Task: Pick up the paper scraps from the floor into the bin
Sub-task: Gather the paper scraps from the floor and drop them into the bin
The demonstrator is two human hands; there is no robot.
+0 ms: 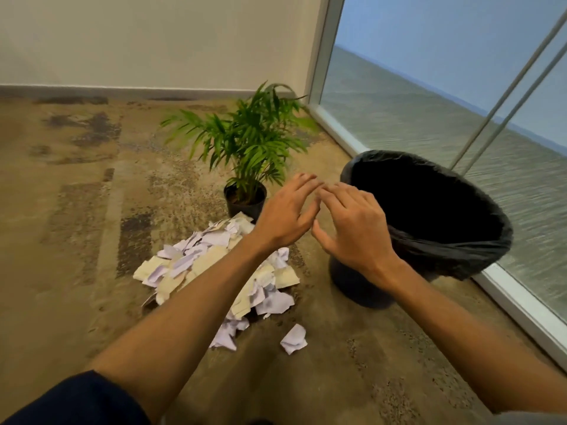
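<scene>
Paper scraps (214, 268) are lying heaped on the floor (76, 240) beside the bin (445, 250). The left hand (285, 216) and right hand (352, 228) are hovering spread wide, holding nothing. Loose pieces are likely slipping from a hasty scoop, scattering toward the potted plant (245, 154).

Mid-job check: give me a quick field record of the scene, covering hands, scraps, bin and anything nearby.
left hand: open, empty, raised above the far edge of the pile
right hand: open, empty, raised beside the bin's near rim
paper scraps: heaped on the carpet, left of the bin
stray scrap: lies apart, nearer the person than the pile
bin: black, lined with a dark bag, interior too dark to see
potted plant: on the floor behind the pile
glass wall: right of the bin
</scene>
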